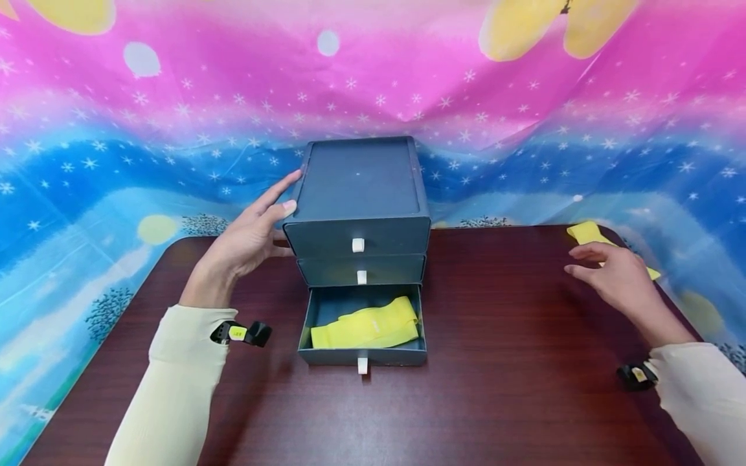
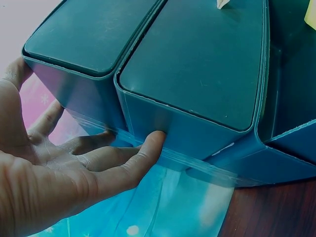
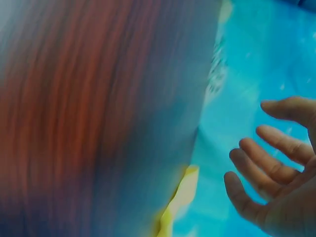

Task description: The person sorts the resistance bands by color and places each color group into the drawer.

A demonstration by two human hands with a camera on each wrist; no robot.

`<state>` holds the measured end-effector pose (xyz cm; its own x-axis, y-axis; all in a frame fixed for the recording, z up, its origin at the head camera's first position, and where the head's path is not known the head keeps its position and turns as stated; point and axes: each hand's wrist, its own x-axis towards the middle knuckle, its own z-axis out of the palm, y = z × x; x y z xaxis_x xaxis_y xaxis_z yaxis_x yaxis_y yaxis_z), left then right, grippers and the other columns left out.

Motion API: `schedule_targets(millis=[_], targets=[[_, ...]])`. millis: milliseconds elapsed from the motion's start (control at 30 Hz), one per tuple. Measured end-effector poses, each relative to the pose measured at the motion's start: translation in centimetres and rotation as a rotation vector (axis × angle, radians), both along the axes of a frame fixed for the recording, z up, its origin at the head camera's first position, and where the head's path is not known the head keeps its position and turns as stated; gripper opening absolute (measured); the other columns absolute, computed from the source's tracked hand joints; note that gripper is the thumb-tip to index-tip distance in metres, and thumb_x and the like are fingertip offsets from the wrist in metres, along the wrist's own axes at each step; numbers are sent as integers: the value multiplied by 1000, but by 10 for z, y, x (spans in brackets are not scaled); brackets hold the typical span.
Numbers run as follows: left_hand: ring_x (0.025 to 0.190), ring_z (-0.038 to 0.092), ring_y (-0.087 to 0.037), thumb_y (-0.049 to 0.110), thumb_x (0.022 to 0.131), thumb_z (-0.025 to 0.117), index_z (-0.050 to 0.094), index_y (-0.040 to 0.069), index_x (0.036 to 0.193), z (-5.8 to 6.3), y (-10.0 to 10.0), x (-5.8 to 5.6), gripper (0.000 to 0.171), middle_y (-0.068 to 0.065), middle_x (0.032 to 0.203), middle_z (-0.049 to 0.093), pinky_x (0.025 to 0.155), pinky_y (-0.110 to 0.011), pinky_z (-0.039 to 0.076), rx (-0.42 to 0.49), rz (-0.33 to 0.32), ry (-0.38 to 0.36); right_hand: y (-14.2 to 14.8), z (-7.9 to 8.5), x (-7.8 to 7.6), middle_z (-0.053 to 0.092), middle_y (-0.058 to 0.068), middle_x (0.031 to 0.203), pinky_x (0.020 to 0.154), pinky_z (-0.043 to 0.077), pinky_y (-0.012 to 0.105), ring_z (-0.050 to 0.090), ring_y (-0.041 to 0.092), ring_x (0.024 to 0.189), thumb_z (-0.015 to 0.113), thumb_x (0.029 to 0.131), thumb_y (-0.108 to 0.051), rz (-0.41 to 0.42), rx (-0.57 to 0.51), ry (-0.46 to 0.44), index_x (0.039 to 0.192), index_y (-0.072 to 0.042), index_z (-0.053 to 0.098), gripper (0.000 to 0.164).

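Note:
A dark grey three-drawer desktop organizer [image 1: 361,181] stands on the table, its bottom drawer [image 1: 364,356] pulled out and the two upper drawers closed. Inside the open drawer lies a folded strip of yellow fabric [image 1: 367,327]. My left hand [image 1: 241,243] steadies the organizer's left side, fingers extended and thumb at the top edge; in the left wrist view its fingertips [image 2: 157,140] touch the side wall. Far to the right, my right hand [image 1: 620,275] hovers with loosely bent fingers and nothing held. It partly hides a second yellow fabric strip [image 1: 585,232] at the table's right edge.
The dark red-brown wooden table [image 1: 501,375] has rounded back corners. A patterned pink and blue cloth backdrop [image 1: 233,116] hangs close behind and along both sides. Small white pull tabs [image 1: 362,366] stick out from the drawer fronts.

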<state>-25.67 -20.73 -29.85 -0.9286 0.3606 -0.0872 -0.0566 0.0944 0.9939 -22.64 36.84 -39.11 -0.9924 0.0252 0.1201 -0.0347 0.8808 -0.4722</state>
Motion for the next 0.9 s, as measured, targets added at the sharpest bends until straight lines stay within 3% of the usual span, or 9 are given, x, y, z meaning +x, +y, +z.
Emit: schedule_targets(millis=[333, 567, 667, 900], targets=[[132, 55, -55, 42, 110, 51, 24, 57, 161, 0, -1, -1, 60, -8, 170, 23, 114, -78, 32, 1, -4, -2, 63, -15, -14, 48, 44, 143, 77, 45, 53, 51, 60, 116, 69, 102, -33, -13, 36, -57, 136, 4, 61, 52], [130, 58, -52, 42, 110, 51, 24, 56, 161, 0, -1, -1, 60, -9, 170, 24, 114, -78, 32, 1, -6, 3, 106, -26, -22, 33, 48, 151, 90, 39, 74, 35, 67, 129, 64, 104, -35, -27, 46, -157, 139, 8, 55, 56], [133, 54, -56, 42, 110, 51, 24, 57, 161, 0, -1, -1, 60, -8, 171, 22, 114, -78, 32, -3, -6, 3, 116, -30, -23, 29, 49, 153, 92, 39, 76, 32, 68, 131, 63, 105, -37, -24, 41, -205, 141, 10, 52, 60], [137, 49, -59, 42, 110, 51, 24, 56, 161, -1, 0, -1, 60, -8, 172, 20, 114, -79, 31, -2, 5, 5, 120, -34, -29, 29, 49, 151, 89, 43, 74, 33, 68, 129, 70, 101, -40, 8, 96, -213, 138, 15, 54, 68]])
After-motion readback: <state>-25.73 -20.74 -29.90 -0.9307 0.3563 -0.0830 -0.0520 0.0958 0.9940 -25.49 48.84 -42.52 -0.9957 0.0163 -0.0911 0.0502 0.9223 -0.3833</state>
